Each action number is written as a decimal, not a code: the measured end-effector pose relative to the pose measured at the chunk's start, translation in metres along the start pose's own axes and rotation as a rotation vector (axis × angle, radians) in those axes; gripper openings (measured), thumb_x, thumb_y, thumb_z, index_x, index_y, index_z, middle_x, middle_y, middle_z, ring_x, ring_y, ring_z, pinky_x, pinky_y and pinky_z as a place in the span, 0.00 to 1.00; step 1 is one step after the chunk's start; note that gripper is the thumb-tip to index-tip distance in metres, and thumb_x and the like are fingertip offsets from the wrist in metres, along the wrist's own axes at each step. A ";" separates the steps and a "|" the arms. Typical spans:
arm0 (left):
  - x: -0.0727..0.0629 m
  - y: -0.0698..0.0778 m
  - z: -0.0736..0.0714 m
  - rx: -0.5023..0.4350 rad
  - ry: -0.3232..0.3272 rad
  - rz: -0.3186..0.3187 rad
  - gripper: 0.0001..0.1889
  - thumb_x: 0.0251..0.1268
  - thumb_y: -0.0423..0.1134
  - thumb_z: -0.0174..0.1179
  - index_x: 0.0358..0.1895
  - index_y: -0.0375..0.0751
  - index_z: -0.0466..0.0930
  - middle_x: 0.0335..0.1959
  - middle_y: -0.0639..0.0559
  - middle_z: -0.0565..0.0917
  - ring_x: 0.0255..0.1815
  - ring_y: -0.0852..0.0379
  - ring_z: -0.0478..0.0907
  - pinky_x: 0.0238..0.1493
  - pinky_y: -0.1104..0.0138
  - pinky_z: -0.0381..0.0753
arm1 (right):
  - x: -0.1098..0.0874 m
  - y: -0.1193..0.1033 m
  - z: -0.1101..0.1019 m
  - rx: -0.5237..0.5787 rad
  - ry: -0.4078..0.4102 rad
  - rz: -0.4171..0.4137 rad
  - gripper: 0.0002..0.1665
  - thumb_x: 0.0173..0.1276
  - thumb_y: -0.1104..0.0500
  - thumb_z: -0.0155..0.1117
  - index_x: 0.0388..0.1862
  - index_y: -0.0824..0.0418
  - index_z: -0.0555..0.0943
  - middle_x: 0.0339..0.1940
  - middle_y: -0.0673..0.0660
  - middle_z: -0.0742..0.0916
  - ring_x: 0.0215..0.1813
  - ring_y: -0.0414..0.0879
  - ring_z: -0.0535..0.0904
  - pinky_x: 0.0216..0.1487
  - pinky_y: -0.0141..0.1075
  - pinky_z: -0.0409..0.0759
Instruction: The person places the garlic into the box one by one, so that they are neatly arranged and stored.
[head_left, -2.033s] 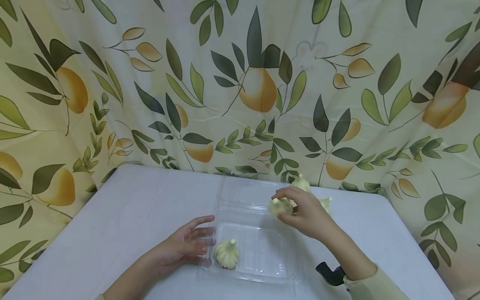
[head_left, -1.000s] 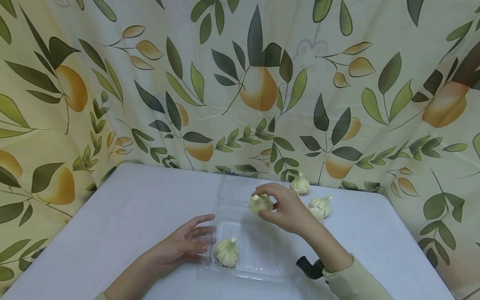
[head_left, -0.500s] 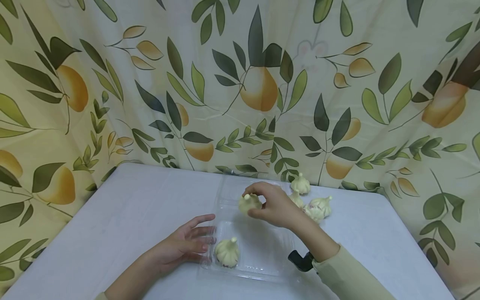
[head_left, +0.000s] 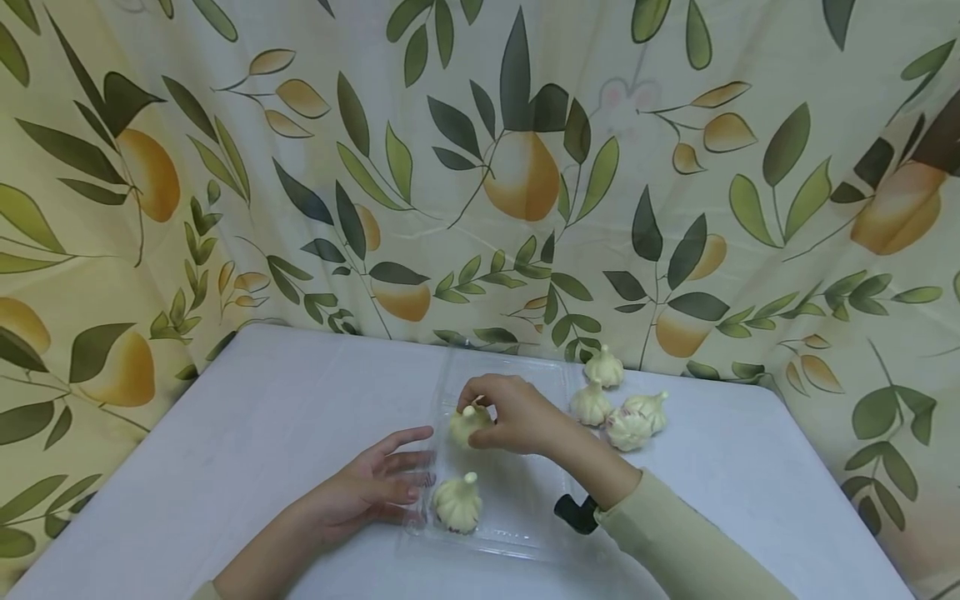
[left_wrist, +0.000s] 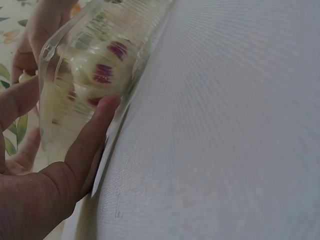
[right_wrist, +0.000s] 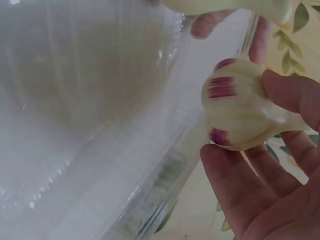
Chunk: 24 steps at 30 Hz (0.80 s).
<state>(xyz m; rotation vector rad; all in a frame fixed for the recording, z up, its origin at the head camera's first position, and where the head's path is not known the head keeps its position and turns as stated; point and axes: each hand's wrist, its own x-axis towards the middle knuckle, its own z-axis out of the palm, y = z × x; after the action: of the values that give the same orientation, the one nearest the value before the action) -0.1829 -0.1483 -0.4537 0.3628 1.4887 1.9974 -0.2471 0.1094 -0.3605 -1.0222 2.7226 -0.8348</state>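
Garlic (head_left: 467,427) has been carried leftward in the right hand (head_left: 504,414) — pinched between thumb and fingers — and is now held over the clear box (head_left: 521,510). It seems thereby brought into line with a second bulb (head_left: 457,505), which is seen in the box just on the near side of that hand. To the hand's right, outside the box, four more bulbs (head_left: 628,430) are grouped. The box's left side is touched by the left hand (head_left: 375,487), fingers spread, nothing gripped.
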 end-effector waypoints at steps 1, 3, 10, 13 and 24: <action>0.000 0.000 0.000 0.001 0.000 0.000 0.42 0.65 0.28 0.61 0.79 0.50 0.51 0.78 0.33 0.54 0.71 0.40 0.66 0.57 0.47 0.80 | 0.001 -0.001 0.001 -0.002 -0.009 -0.004 0.19 0.50 0.62 0.78 0.40 0.51 0.82 0.43 0.46 0.86 0.52 0.50 0.84 0.39 0.36 0.80; 0.000 0.000 0.000 0.002 0.001 0.000 0.42 0.65 0.28 0.61 0.79 0.50 0.51 0.78 0.33 0.54 0.71 0.40 0.66 0.56 0.47 0.80 | 0.002 -0.003 0.002 -0.012 -0.027 -0.007 0.18 0.50 0.62 0.79 0.39 0.51 0.82 0.42 0.46 0.86 0.51 0.49 0.83 0.41 0.37 0.80; 0.001 0.000 0.001 0.005 0.015 -0.009 0.43 0.64 0.28 0.62 0.80 0.49 0.50 0.77 0.32 0.56 0.70 0.41 0.67 0.56 0.47 0.80 | 0.004 -0.009 0.007 -0.017 -0.098 0.042 0.17 0.49 0.60 0.80 0.36 0.50 0.82 0.38 0.44 0.86 0.46 0.44 0.81 0.42 0.39 0.79; 0.001 0.000 0.000 0.004 0.015 -0.009 0.43 0.64 0.28 0.61 0.80 0.49 0.50 0.77 0.33 0.56 0.70 0.41 0.67 0.56 0.47 0.80 | 0.006 -0.009 0.011 -0.008 -0.129 0.044 0.17 0.49 0.61 0.80 0.36 0.50 0.82 0.38 0.45 0.86 0.46 0.45 0.82 0.43 0.40 0.80; 0.001 0.000 0.000 -0.012 0.009 -0.011 0.43 0.65 0.28 0.61 0.80 0.49 0.50 0.76 0.34 0.58 0.70 0.41 0.68 0.55 0.48 0.81 | 0.013 -0.006 0.024 -0.055 -0.196 0.064 0.15 0.50 0.61 0.79 0.34 0.48 0.82 0.37 0.44 0.86 0.44 0.44 0.82 0.45 0.39 0.80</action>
<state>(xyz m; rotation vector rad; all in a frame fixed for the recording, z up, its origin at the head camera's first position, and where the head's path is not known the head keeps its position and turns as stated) -0.1839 -0.1477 -0.4538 0.3401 1.4810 2.0005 -0.2463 0.0864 -0.3766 -0.9656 2.6097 -0.6167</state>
